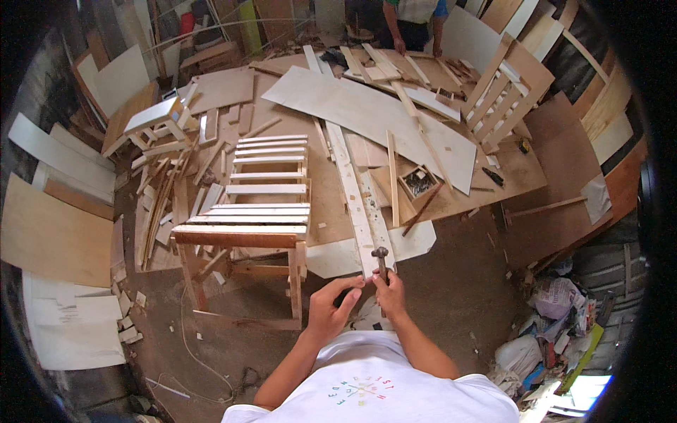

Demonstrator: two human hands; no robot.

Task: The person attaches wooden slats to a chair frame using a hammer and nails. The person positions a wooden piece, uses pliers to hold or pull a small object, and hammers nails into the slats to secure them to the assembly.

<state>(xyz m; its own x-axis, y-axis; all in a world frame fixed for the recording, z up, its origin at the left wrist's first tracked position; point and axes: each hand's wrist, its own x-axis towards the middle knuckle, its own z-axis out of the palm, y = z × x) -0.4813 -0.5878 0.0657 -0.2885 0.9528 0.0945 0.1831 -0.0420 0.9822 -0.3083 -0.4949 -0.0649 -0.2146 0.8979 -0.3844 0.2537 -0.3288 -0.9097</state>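
A hammer stands head up in my right hand, the fingers closed around its handle. The hammer head is over the near end of a long narrow white board, which runs away from me across the worktable. My left hand is just left of the hammer, its fingertips drawn together at that near end of the board. Whatever they pinch is too small to make out. Left of my hands stands a wooden chair with pale slats across its seat and back.
A small open box of dark bits sits on the worktable. Beyond lies a wide pale panel. A slatted wooden frame stands at right, a small stool at left. Another person's hand is at the far edge.
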